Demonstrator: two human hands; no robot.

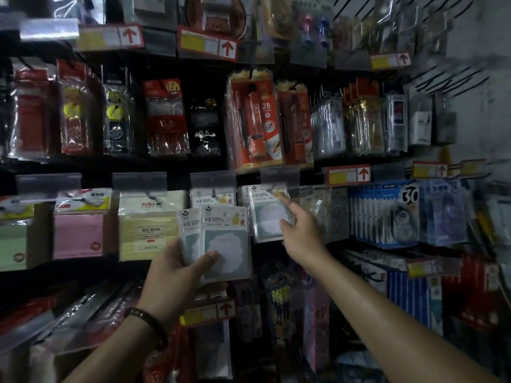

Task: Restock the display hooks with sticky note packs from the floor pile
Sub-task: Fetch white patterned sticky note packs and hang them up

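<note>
Left hand (177, 269) grips two clear-wrapped grey-green sticky note packs (224, 244) before the dark display rack (138, 164)'s middle row. Right hand (298, 230), fingers extended, touches a matching hung pack (266, 217). The fanned spares could slip from that thumb-only hold, and a nudge may unseat the hung one.

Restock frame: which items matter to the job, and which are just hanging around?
Job:
- BE HAPPY packs, held in the left hand
- hung pack on the hook, touched by the right hand

Not involved:
- pink notes
- yellow notes
- 2B pencil set
- correction tape packs
- price tag
</note>
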